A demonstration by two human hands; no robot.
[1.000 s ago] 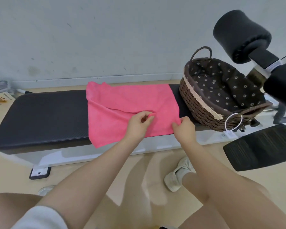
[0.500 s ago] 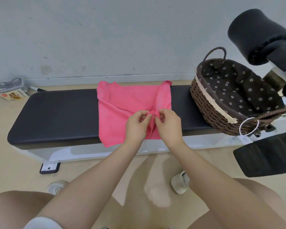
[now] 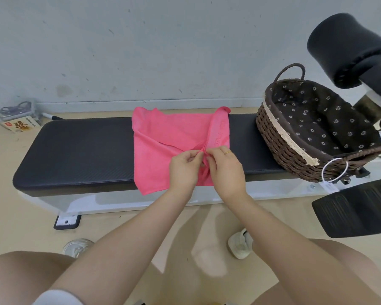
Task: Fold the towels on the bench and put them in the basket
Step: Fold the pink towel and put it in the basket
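My left hand (image 3: 183,170) and my right hand (image 3: 226,170) meet at the centre of the frame, side by side and almost touching. Each hand has its thumb and fingertips curled into a pinch on the same raised ridge of the pink towel (image 3: 163,139). A gold ring (image 3: 228,152) sits on a finger of my right hand.

The towel lies on the black padded table (image 3: 79,150), roughly at the middle of its length. Its right portion is turned over toward the centre, forming a narrow vertical band with a faint embossed pattern. The lower left corner of the towel hangs over the near edge of the table. The far corners reach the back edge of the pad.

The wicker basket (image 3: 282,146) stands on the right end of the table, at the right of the frame, well apart from the towel. It has a dark floral lining, a pale lace strip along its rim and a loop handle at the far end. A white ring with a tag (image 3: 334,170) hangs from its near end. No towel shows inside it.

A black foam roller (image 3: 348,49) occupies the upper right corner. A small printed box (image 3: 20,126) lies on the floor at the left edge, against the wall.
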